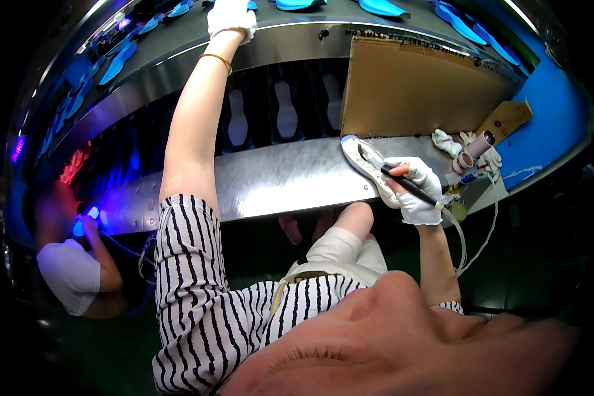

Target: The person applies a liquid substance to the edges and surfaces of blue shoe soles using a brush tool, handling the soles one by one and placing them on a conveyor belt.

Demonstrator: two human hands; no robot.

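My left arm stretches up to the far conveyor, where my left hand [233,21] in a white glove is at the top edge beside a blue sole [299,4]; its fingers are mostly cut off. My right hand [417,191], in a white glove with bare fingertips, is closed around a black-handled brush [412,187] with a clear tube [460,241] trailing from its rear end. The brush's bristles touch or hover just over a white shoe sole [354,153], which lies tilted on the metal ledge [277,181] and sticks out past its front edge.
More blue soles [118,64] lie along the dark conveyor [171,36]. Under it, several greyish soles [285,109] stand in a dark recess. A cardboard sheet [422,86] leans at right, near crumpled gloves [446,141] and a thread cone [483,143]. Another person [72,274] works at far left.
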